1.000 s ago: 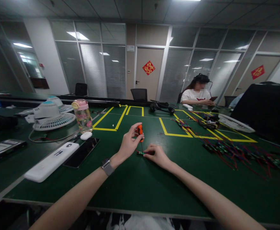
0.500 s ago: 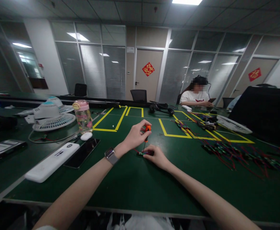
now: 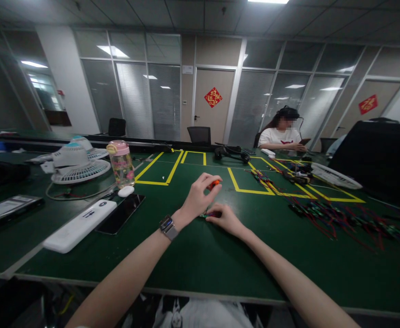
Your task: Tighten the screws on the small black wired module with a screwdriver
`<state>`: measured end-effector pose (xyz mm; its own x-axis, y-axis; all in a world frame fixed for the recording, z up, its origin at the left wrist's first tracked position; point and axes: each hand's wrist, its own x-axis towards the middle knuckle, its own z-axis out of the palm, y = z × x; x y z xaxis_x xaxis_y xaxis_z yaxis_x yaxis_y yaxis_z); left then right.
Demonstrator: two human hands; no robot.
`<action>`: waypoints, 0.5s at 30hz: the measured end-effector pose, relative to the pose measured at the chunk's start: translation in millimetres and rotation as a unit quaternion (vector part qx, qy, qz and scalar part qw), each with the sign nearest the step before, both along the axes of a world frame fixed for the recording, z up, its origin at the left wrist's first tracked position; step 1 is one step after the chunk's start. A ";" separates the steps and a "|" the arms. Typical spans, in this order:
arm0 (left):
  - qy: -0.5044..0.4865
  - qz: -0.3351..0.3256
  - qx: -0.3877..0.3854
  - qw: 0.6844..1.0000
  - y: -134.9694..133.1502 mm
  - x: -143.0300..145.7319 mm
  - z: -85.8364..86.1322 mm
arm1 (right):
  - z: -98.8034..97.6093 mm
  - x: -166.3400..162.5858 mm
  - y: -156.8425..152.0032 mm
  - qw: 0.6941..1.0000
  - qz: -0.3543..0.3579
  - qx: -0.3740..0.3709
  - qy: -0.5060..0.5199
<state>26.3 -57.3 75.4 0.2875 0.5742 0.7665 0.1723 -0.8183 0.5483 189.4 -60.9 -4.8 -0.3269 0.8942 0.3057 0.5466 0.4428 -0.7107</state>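
My left hand [image 3: 202, 193], with a watch on its wrist, is closed around a screwdriver [image 3: 215, 183] with an orange handle. Only part of that handle shows; the shaft is hidden behind my fingers. Just below and to the right, my right hand [image 3: 225, 218] rests on the green table [image 3: 200, 264], fingers pinched on a small green circuit board [image 3: 204, 215]. Dark and reddish parts of the board show by the fingertips, and most of it is covered by my hands. Whether the screwdriver tip touches the board I cannot tell.
On the left lie a white power bank [image 3: 80, 226], a black phone [image 3: 121, 214], a drink bottle [image 3: 121, 164] and a white fan [image 3: 80, 168]. A heap of wired circuit boards [image 3: 336, 216] spreads at right. Across the table sits a person [image 3: 282, 134].
My left hand has moved slightly right and tipped over, so the screwdriver's shaft, visible before, is now hidden. My right hand keeps its hold on the board, a little farther right.
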 end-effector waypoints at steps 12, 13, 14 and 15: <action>-0.118 -0.042 -0.158 0.979 14.7 -24.7 3.2 | 1.8 -4.1 -4.7 1.000 -0.010 -0.010 -0.010; -0.117 -0.039 -0.150 0.981 14.3 -24.4 2.7 | 7.8 -3.2 -7.2 1.000 -0.008 -0.004 -0.005; -0.117 -0.037 -0.143 0.982 14.3 -24.3 2.1 | 17.5 -1.1 -11.4 1.000 -0.007 0.006 0.005; -0.117 -0.037 -0.136 0.983 14.7 -24.3 1.5 | 31.0 2.3 -17.5 0.999 -0.019 0.032 0.039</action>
<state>2.0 -42.6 76.8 0.1712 0.7517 0.6369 -0.0387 -0.6408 0.7667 191.7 -78.4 26.1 -0.2657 0.8835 0.3858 0.5077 0.4684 -0.7230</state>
